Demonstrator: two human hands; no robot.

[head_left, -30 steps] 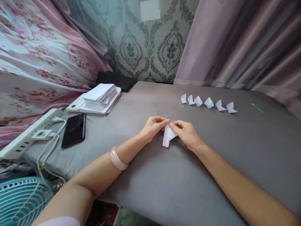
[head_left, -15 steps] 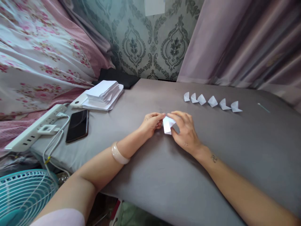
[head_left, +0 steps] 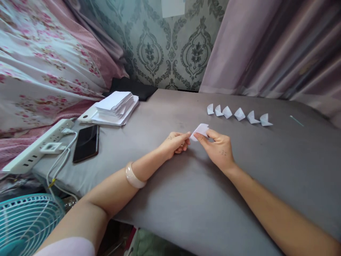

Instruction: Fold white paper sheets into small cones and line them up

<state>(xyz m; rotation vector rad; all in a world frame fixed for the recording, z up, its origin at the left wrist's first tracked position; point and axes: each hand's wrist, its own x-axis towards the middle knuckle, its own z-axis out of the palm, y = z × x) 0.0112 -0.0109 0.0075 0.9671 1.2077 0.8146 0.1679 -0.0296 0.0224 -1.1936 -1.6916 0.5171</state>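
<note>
A small folded piece of white paper (head_left: 200, 131) is held up between my two hands over the grey-covered surface. My left hand (head_left: 177, 145) pinches its left corner between thumb and fingers. On the other side my right hand (head_left: 220, 147) grips the paper, thumb on the near face and fingers behind. Beyond my right hand, several folded white paper boats (head_left: 239, 114) stand in a row. Further left lies a stack of white paper (head_left: 115, 106).
A black phone (head_left: 85, 144) lies on the left beside a white power strip (head_left: 39, 149) with plugged-in cables. A teal fan (head_left: 26, 224) stands at the lower left. A cotton swab (head_left: 296, 120) lies at the far right, and a black cloth (head_left: 133, 88) at the back.
The folded paper has been turned from hanging downward to slanting up and right. My right hand let its fingers spread, then closed on the paper's right side. My left hand kept its pinch.
</note>
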